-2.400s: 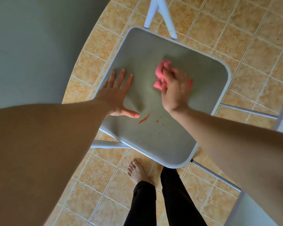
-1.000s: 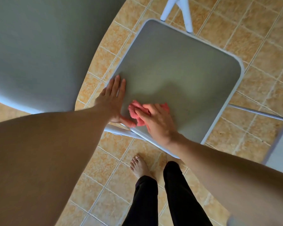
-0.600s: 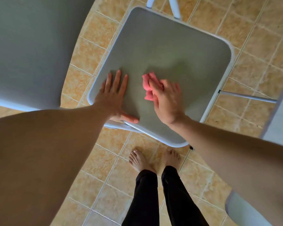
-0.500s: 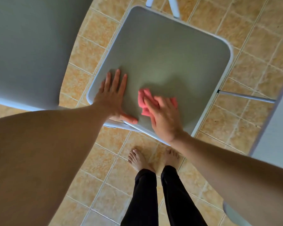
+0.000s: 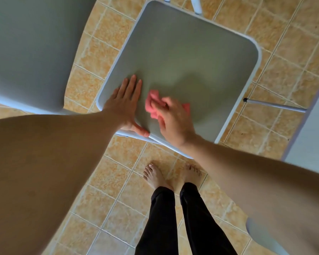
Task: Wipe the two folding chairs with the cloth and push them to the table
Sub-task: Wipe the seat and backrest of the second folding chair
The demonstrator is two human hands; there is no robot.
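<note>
Pink cloth (image 5: 151, 101) on the folding chair seat (image 5: 188, 52), by its near edge.
I see my left hand (image 5: 124, 106) flat, fingers straight, on the seat's near-left corner; my right hand (image 5: 174, 123), fingers curled, grips the cloth just beside it.

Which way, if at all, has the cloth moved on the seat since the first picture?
Yes. The cloth, in the right hand, has come from the middle of the seat toward its near left corner, beside the left hand.
</note>
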